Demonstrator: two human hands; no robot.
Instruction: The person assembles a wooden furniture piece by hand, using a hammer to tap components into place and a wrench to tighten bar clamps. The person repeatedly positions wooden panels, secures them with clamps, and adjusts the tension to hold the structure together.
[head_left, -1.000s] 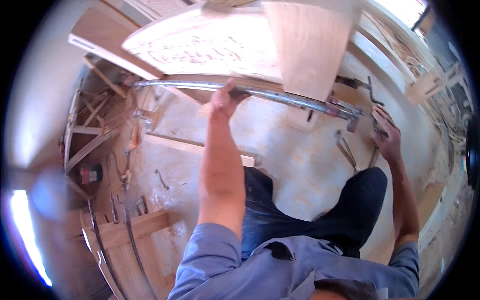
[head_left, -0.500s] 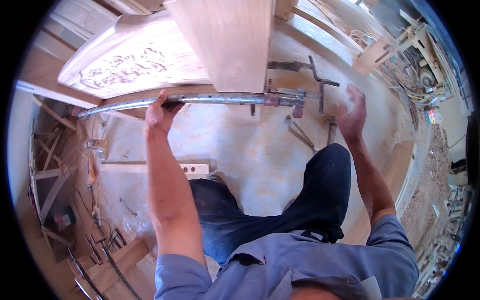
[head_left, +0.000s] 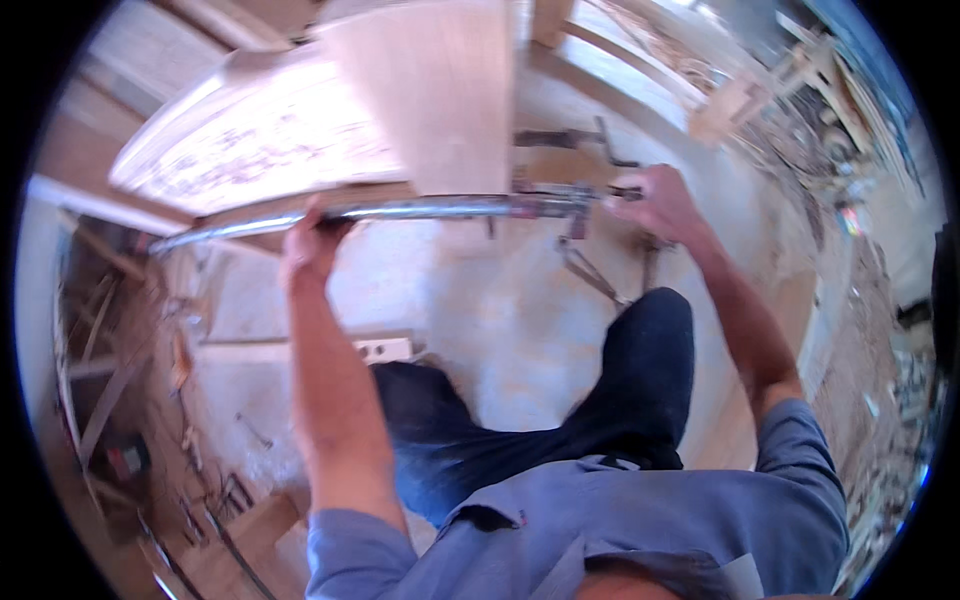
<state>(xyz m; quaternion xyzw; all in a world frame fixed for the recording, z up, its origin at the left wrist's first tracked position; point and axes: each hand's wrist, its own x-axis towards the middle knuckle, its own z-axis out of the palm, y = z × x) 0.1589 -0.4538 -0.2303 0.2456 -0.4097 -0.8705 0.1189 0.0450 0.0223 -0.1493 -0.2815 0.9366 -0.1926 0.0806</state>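
Observation:
A long metal pipe clamp lies across the near side of a wooden furniture frame, beneath a pale upright board. Around its bar, left of the middle, my left hand is closed. At the clamp's right end my right hand is wrapped round the screw handle, which the fingers mostly hide. Behind the bar sits a curved wooden panel with carving on it, blurred and bright. Just beyond my right hand a second clamp's dark screw end sticks out from the frame.
On the floor below the clamp lies a pincer-like metal tool. A wooden strip with holes is by my left knee. More clamps and wood stand at lower left. Shavings and cords cover the right side, near a wooden block.
My right hand has moved left from open air and closed on the clamp's screw handle. The left hand keeps its hold on the bar. The whole view has shifted slightly.

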